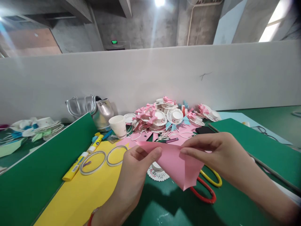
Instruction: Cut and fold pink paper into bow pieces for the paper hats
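Both of my hands hold a folded pink paper sheet [179, 164] above the green table. My left hand [137, 168] pinches its left part between thumb and fingers. My right hand [216, 152] pinches the upper right edge with thumb and forefinger. Under the paper lie scissors with a red handle [204, 195] and a yellow handle [213, 179], plus a cut paper cup piece [157, 172]. A yellow paper sheet [87, 191] lies to the left of my left hand.
Two tape rings [92, 162] and glue sticks [75, 166] rest on the yellow sheet. A white paper cup [118, 126] and a silver bag [98, 111] stand behind. A heap of paper-cup flowers [169, 116] lies by the white partition. Green boards [263, 147] flank both sides.
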{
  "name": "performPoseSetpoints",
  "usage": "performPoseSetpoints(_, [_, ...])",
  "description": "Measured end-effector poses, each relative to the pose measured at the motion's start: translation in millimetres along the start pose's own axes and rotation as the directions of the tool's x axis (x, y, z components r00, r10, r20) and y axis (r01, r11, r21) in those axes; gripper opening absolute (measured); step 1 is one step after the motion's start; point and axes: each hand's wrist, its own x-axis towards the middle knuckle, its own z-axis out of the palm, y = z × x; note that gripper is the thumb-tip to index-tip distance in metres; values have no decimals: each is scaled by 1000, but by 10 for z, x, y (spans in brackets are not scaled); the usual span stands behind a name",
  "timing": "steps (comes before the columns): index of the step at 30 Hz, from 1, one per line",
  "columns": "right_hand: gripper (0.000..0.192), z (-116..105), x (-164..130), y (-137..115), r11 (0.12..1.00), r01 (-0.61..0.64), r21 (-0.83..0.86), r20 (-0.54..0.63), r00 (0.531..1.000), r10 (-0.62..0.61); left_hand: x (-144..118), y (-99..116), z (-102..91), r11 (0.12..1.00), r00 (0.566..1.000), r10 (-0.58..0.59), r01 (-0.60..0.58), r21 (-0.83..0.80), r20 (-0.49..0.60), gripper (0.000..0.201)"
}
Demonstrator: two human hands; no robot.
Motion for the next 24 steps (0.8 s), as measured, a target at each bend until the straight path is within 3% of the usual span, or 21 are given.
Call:
performPoseSetpoints(12, [10, -6, 3, 30, 1000, 3, 14, 7, 1000, -3, -41, 3, 52, 992, 998, -61, 63, 111, -18, 14])
performPoseSetpoints(24, [13, 17, -8, 22, 1000, -11, 28, 16, 1000, 11, -36, 21, 68, 997, 999, -4, 7, 73, -39, 11])
